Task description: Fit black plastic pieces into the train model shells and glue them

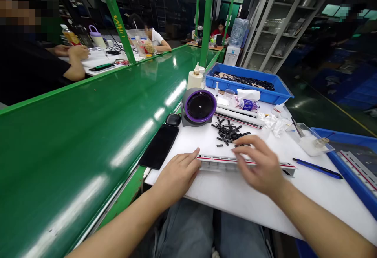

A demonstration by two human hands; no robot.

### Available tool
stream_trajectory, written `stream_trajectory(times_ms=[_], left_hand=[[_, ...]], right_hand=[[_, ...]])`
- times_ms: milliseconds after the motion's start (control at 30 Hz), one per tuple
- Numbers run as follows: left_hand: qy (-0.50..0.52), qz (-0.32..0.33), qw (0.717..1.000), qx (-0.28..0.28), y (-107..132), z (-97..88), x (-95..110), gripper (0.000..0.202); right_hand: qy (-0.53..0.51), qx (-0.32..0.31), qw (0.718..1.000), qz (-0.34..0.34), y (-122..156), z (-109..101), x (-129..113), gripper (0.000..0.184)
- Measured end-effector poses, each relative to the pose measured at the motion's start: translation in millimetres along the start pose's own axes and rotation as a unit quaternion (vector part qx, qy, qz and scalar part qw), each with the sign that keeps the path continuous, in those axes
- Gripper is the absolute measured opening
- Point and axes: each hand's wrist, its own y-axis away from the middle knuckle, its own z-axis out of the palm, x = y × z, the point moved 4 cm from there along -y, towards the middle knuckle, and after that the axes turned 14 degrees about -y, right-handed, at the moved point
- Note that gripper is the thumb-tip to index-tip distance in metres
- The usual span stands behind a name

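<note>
**Fig. 1.** Long white red-striped strip (219,163) lying crosswise on the white desk (232,195), lower centre of the frame.
Left hand (178,177) open, fingertips touching its left end; right hand (257,164) blurred, spread over it, nearer the black pieces (228,131); whether clamped, indeterminable.

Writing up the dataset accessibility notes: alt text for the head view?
Head view of two bare hands at a white workbench: the left hand rests at the end of a long white red-striped strip, and the blurred right hand is over it. A pile of small black pieces lies just beyond, and a green conveyor belt runs alongside.
</note>
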Motion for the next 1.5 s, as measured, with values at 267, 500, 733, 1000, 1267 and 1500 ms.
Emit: stream_trajectory(times_ms=[267,500,733,1000,1267,1500], left_hand=[[-0.12,0.043,0.992,-0.028,-5.4,-3.0,5.7,0.02],[-0.109,-0.022,0.989,-0.1,-14.3,-8.0,9.2,0.035],[-0.077,-0.039,0.987,-0.132,-33.3,-17.3,7.6,0.026],[-0.093,-0.106,0.983,-0.113,-35.0,-10.2,4.7,0.029],[-0.087,-0.164,0.974,-0.126,-39.7,-9.3,-1.1,0.031],[-0.076,-0.196,0.966,-0.151,-45.1,-8.2,-6.5,0.033]], right_hand=[[0.046,0.271,0.924,0.267,23.4,-129.7,129.2,0.023],[-0.129,0.086,0.929,0.335,42.0,-112.1,190.9,0.052],[-0.064,0.019,0.941,0.333,46.0,-101.3,183.9,0.022],[-0.373,0.127,0.874,0.284,-10.0,-106.1,110.1,0.047],[-0.608,0.134,0.735,0.269,-51.0,-17.8,60.2,0.028],[-0.677,0.121,0.64,0.343,-29.6,11.1,75.1,0.021]])
